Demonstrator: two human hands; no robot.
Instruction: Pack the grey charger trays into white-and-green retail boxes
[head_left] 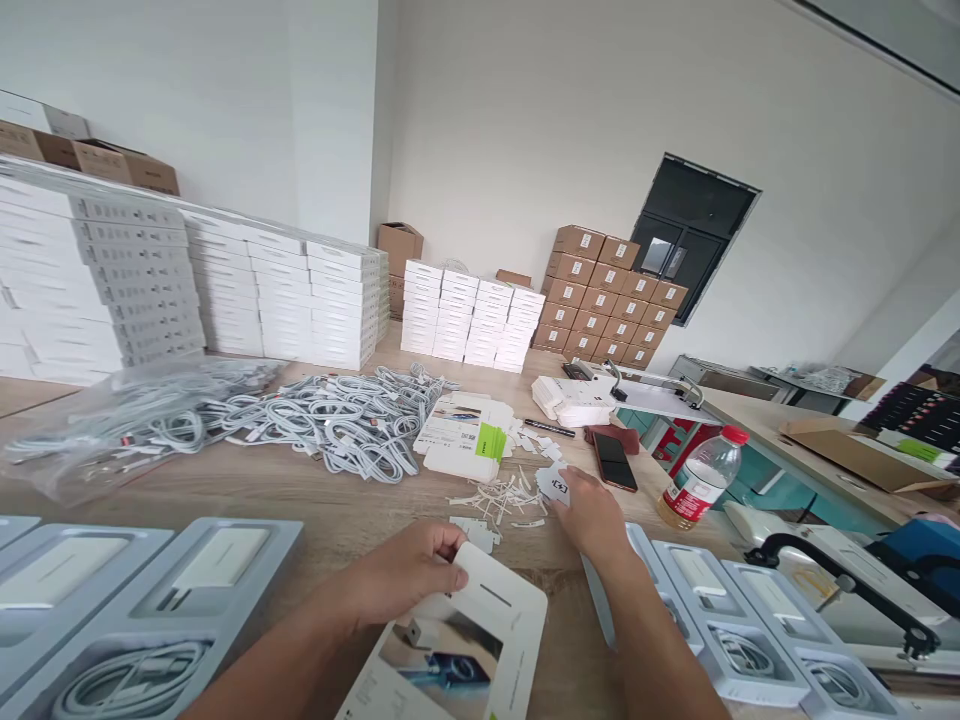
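My left hand [409, 575] grips the top edge of a white printed box [480, 640] with a picture of a device on its front, thumb over the edge. To the right, my right hand [589, 510] reaches to a small white paper piece [553, 483] with a black symbol, its fingertips at the piece's edge; the finger ends are partly hidden. Scattered white paper strips [502, 498] lie between the hands. Beyond them rests a flat printed sleeve [469, 435] with a green patch.
Coiled cables [337, 415] spread at the left, and trays [217, 570] line both near sides. A phone [615, 460], a pen [549, 427] and a bottle [701, 480] stand or lie at the right. White box stacks [472, 315] rise behind.
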